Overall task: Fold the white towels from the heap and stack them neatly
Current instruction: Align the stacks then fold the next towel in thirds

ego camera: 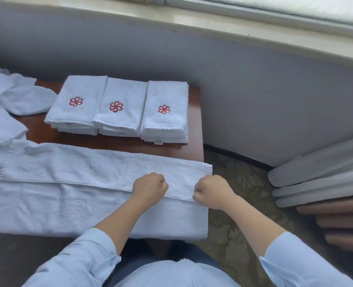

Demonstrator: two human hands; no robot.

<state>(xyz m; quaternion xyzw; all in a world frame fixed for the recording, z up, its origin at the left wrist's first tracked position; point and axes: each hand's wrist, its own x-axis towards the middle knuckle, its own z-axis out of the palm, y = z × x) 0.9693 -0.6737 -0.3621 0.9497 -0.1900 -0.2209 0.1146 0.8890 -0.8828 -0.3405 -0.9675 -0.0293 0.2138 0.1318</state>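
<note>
Hands: left hand (150, 188) and right hand (210, 191) are both curling into fists, pinching the lengthwise folded edge of the spread towel (92, 187) near its right end.
Surface: a dark wooden surface (194, 121) is carrying everything; the spread towel is lying across its near side, its right end overhanging.
Heap: unfolded white towels (9, 100) are waiting in the heap at the left, so several seem left to do.
Stacks: three folded stacks (119, 108) are sitting side by side at the back, touching, red flower emblems (115, 106) facing up.
Progress: judging by this, the task is running roughly midway; this towel is getting its first lengthwise fold.
Containers: none are showing.
</note>
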